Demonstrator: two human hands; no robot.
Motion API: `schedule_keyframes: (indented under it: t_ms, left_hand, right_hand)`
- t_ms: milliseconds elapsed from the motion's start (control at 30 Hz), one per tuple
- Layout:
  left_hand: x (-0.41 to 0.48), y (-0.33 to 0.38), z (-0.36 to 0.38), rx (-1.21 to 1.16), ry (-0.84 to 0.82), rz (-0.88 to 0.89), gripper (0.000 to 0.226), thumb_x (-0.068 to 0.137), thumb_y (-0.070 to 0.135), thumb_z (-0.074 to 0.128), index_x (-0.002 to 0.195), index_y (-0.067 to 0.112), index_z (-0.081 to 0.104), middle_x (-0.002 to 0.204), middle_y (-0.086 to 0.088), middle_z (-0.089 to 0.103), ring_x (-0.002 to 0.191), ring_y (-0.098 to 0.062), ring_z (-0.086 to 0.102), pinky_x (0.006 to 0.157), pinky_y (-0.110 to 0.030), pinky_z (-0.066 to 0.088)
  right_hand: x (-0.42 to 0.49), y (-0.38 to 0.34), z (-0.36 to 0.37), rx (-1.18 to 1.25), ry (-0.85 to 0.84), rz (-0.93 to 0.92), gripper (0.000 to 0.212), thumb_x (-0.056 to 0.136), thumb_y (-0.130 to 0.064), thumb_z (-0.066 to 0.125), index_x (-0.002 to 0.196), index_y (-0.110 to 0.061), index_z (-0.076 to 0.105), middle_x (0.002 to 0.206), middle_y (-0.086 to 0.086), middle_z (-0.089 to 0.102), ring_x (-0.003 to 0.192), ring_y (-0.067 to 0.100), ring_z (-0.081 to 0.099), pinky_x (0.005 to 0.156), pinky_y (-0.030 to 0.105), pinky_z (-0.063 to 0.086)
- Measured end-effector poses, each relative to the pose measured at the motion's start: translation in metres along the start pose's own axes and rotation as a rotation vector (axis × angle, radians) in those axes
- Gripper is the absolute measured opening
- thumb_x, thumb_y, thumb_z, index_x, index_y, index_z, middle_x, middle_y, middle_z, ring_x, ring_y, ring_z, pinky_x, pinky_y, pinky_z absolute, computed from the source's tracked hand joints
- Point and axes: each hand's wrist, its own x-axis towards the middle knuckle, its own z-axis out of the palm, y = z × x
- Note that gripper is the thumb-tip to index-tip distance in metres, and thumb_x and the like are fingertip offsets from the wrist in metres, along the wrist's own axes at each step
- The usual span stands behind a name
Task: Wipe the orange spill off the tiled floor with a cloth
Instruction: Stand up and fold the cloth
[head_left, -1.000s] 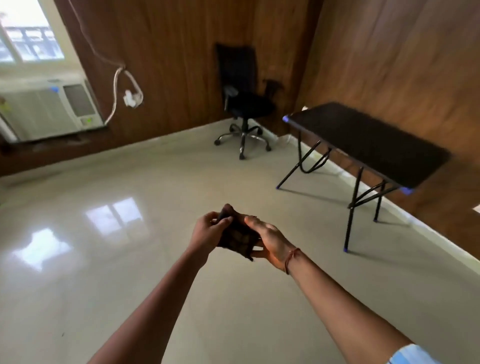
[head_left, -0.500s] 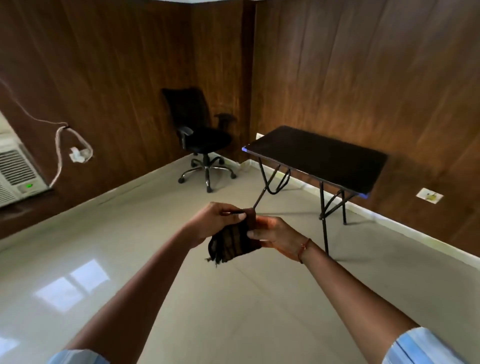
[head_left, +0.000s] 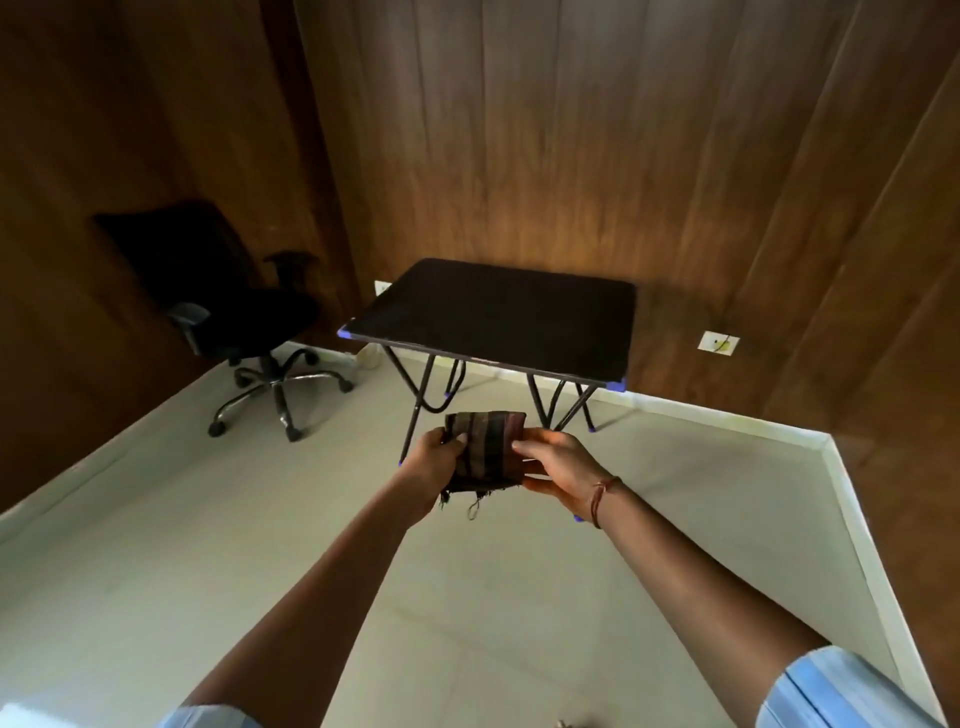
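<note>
A dark striped cloth (head_left: 487, 451), folded into a small square with frayed threads hanging below, is held up in front of me at chest height. My left hand (head_left: 432, 464) grips its left edge and my right hand (head_left: 558, 465) pinches its right edge. A red thread band circles my right wrist. The pale tiled floor (head_left: 218, 545) lies below. No orange spill shows anywhere in view.
A black folding table (head_left: 498, 317) with blue corner caps stands against the wood-panelled wall just beyond my hands. A black office chair (head_left: 234, 312) on wheels sits in the left corner. A white socket plate (head_left: 718, 342) is on the wall at right.
The view has swung right, from the window side to the table. The crumpled cloth has been folded flat into a square between both hands.
</note>
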Motion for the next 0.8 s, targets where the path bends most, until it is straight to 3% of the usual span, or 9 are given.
schedule_keyframes:
  t_ms: [133, 233, 300, 433, 567, 667, 800]
  left_hand:
    - [0.082, 0.023, 0.054, 0.078, -0.047, -0.106, 0.023, 0.096, 0.005, 0.045, 0.109, 0.0, 0.063, 0.104, -0.02, 0.07, 0.099, -0.033, 0.068, 0.094, -0.05, 0.052]
    - [0.138, 0.044, 0.089, 0.143, -0.142, -0.1, 0.025, 0.094, 0.001, 0.044, 0.106, 0.005, 0.065, 0.104, -0.017, 0.071, 0.1, -0.03, 0.068, 0.096, -0.05, 0.051]
    - [0.17, 0.055, 0.109, 0.217, -0.103, -0.069, 0.024, 0.094, 0.004, 0.047, 0.111, 0.005, 0.064, 0.104, -0.013, 0.07, 0.1, -0.027, 0.067, 0.094, -0.046, 0.052]
    - [0.224, 0.068, 0.148, 0.231, 0.07, -0.079, 0.045, 0.092, 0.019, 0.062, 0.131, 0.009, 0.043, 0.116, -0.013, 0.06, 0.099, -0.024, 0.06, 0.071, -0.03, 0.051]
    - [0.272, 0.067, 0.173, 0.278, 0.085, -0.053, 0.034, 0.091, 0.023, 0.063, 0.118, 0.014, 0.047, 0.104, -0.013, 0.063, 0.076, -0.018, 0.058, 0.053, -0.027, 0.046]
    - [0.309, 0.065, 0.186, 0.351, 0.077, -0.03, 0.018, 0.09, 0.024, 0.062, 0.104, 0.02, 0.053, 0.098, -0.012, 0.066, 0.071, -0.021, 0.055, 0.051, -0.026, 0.041]
    - [0.364, 0.053, 0.203, 0.467, -0.124, -0.048, 0.015, 0.085, 0.008, 0.058, 0.091, 0.02, 0.053, 0.082, -0.004, 0.061, 0.066, -0.016, 0.052, 0.048, -0.023, 0.037]
  right_hand:
    - [0.07, -0.005, -0.057, 0.075, 0.102, 0.085, 0.021, 0.096, -0.01, 0.055, 0.115, -0.013, 0.063, 0.103, 0.009, 0.069, 0.09, 0.02, 0.065, 0.075, 0.028, 0.05]
    - [0.119, -0.023, -0.104, 0.129, 0.112, 0.055, 0.019, 0.096, -0.009, 0.057, 0.109, -0.018, 0.066, 0.101, 0.007, 0.073, 0.095, 0.021, 0.068, 0.079, 0.031, 0.052]
    - [0.144, -0.033, -0.129, 0.129, 0.138, 0.058, 0.016, 0.095, -0.01, 0.058, 0.105, -0.018, 0.067, 0.096, 0.004, 0.074, 0.092, 0.019, 0.069, 0.076, 0.03, 0.053]
    - [0.194, -0.035, -0.168, 0.189, 0.274, 0.118, 0.012, 0.093, -0.008, 0.062, 0.103, -0.012, 0.058, 0.096, 0.012, 0.068, 0.08, 0.022, 0.066, 0.065, 0.029, 0.052]
    - [0.229, -0.039, -0.19, 0.197, 0.342, 0.144, 0.021, 0.091, 0.001, 0.058, 0.095, -0.018, 0.05, 0.093, 0.011, 0.064, 0.083, 0.024, 0.064, 0.066, 0.029, 0.048]
    - [0.255, -0.035, -0.203, 0.131, 0.318, 0.162, 0.025, 0.087, 0.008, 0.054, 0.091, -0.016, 0.056, 0.091, 0.009, 0.064, 0.087, 0.025, 0.061, 0.069, 0.028, 0.047]
    - [0.3, -0.023, -0.222, 0.017, 0.4, 0.145, 0.022, 0.083, 0.014, 0.057, 0.093, -0.005, 0.066, 0.087, 0.009, 0.064, 0.077, 0.019, 0.06, 0.064, 0.019, 0.047]
